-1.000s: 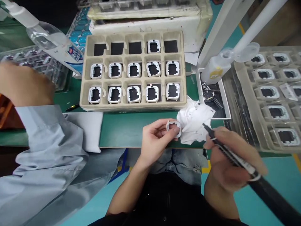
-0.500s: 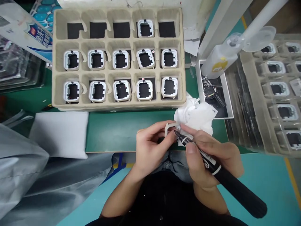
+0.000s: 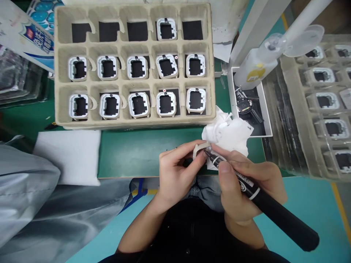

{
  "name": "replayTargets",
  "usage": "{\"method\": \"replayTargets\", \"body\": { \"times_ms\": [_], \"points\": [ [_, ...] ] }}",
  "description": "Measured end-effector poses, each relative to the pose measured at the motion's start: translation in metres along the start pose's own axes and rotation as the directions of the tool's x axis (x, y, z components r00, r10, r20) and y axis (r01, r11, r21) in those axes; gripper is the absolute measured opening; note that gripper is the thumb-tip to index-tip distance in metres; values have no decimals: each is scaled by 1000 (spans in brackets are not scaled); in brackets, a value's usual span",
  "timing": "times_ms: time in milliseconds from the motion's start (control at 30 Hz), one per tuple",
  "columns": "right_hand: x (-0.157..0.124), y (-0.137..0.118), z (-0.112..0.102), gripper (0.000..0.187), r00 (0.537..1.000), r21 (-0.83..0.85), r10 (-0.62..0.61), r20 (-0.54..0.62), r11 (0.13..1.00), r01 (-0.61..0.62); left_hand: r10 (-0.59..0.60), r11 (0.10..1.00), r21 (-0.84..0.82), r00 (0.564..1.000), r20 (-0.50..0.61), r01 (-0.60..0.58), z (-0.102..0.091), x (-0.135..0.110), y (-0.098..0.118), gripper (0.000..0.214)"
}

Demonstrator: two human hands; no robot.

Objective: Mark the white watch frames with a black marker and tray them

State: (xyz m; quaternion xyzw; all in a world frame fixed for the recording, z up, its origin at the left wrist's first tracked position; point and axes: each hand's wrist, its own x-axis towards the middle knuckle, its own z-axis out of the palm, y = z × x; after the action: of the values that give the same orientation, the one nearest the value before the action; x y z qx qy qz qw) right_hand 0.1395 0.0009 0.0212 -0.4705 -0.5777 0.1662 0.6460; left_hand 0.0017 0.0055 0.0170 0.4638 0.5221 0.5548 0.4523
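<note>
Near the bench's front edge, my left hand (image 3: 178, 173) pinches a small pale watch case frame (image 3: 202, 146) between thumb and fingers. My right hand (image 3: 248, 186) grips a thick black marker pen (image 3: 242, 185), slanting down to the right. The marker's tip is at the frame's inner side by my left thumb; whether it touches is too small to tell. A right fingertip is against or close beside the frame's far edge. Behind the hands lies a crumpled white tissue (image 3: 229, 133). A moulded pulp tray (image 3: 134, 122) beyond holds several similar frames on black pads.
A white foam sheet (image 3: 68, 157) lies on the left. At right, a white box (image 3: 268, 128) holds black parts and a dispenser bottle (image 3: 251, 71). Stacked trays (image 3: 298, 146) with more frames stand farther right. Grey cloth (image 3: 33, 204) hangs at lower left.
The frame has tilted slightly in my left hand, showing more of its outer band. The marker and my right hand have shifted a little to the right. The view has moved slightly.
</note>
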Motion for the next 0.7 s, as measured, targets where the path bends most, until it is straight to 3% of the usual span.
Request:
{"method": "replayTargets", "body": {
  "times_ms": [533,700],
  "points": [
    [-4,-2,3,23,994,72,111,-16,991,-110,36,993,113,999,1,-36,-1,-2,-3,17],
    [-3,-3,3,24,996,71,85,-31,994,-83,73,986,148,997,10,-74,-1,-4,-4,18]
  ]
}}
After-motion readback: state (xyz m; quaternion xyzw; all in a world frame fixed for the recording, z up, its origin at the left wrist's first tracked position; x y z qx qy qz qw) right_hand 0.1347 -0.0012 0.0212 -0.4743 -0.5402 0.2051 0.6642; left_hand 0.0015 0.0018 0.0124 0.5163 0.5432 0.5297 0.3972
